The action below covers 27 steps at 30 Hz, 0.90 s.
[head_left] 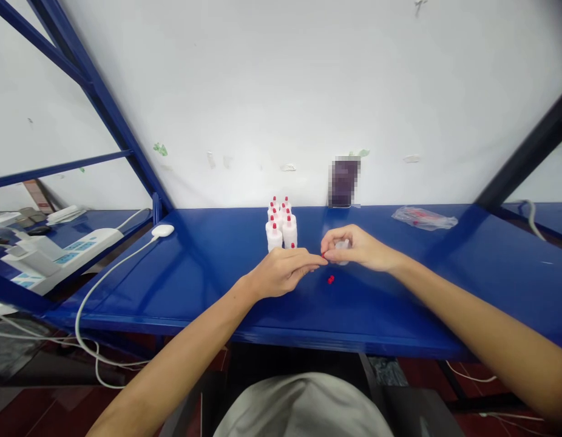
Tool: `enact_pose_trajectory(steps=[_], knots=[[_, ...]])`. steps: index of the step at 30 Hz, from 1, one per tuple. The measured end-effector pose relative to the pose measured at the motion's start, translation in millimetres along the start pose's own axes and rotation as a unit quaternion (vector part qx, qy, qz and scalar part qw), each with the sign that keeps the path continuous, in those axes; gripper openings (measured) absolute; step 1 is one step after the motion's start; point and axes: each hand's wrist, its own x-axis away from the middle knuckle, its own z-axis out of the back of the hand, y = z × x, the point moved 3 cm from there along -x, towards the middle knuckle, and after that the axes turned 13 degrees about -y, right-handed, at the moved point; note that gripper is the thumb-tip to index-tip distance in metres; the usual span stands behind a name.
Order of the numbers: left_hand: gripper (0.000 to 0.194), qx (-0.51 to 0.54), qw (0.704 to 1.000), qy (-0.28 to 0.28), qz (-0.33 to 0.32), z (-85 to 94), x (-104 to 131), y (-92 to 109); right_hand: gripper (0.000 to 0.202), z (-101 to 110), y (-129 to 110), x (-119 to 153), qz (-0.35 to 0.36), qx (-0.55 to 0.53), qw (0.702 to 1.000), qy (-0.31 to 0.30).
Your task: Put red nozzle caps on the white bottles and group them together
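Several white bottles with red caps [275, 238] stand in two rows on the blue table [194, 291]. In front of them is my left hand [285, 270], palm down, its fingers held together and pointing right; whether it holds anything is hidden. Its fingertips meet the fingers of my right hand [354, 247], where a small red cap [323, 256] shows in the pinch. A whitish translucent piece [342, 244] is partly visible within the curl of my right hand. Small red caps [331, 280] lie on the table just below the hands.
A clear plastic bag with red items [424, 218] lies at the back right. A dark pixelated item [344, 182] leans on the wall. At the left are a white puck-shaped device [162, 230] with a cable and a power strip [76, 252].
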Motion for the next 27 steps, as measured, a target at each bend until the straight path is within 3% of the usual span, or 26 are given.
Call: enact_pose_trajectory(steps=[4, 8, 13, 18, 21, 27], knots=[[0.026, -0.063, 0.998, 0.027, 0.007, -1.2, 0.4, 0.0, 0.031, -17.6, 9.2, -7.5, -0.005, -0.127, 0.99, -0.065], [0.025, -0.134, 0.99, 0.049, 0.0, -1.6, 0.0, 0.9, 0.034, -22.6, 9.3, -9.9, 0.016, -0.147, 0.988, -0.054], [0.016, -0.163, 0.982, 0.094, 0.018, -1.3, -0.3, -0.3, 0.028, -21.8, -0.8, -3.6, 0.074, 0.06, 0.993, 0.065], [0.014, -0.189, 0.976, 0.08, 0.069, -4.4, -1.0, -2.0, 0.027, -24.4, -2.8, 5.1, 0.175, 0.224, 0.94, 0.187], [0.019, -0.221, 0.97, 0.065, 0.072, -7.4, -2.6, -0.6, 0.025, -28.9, -4.6, 6.1, 0.223, 0.276, 0.917, 0.182], [0.021, -0.245, 0.967, 0.044, 0.051, -14.0, -4.4, -1.3, 0.02, -42.5, -9.2, -3.5, 0.141, 0.386, 0.902, 0.132]])
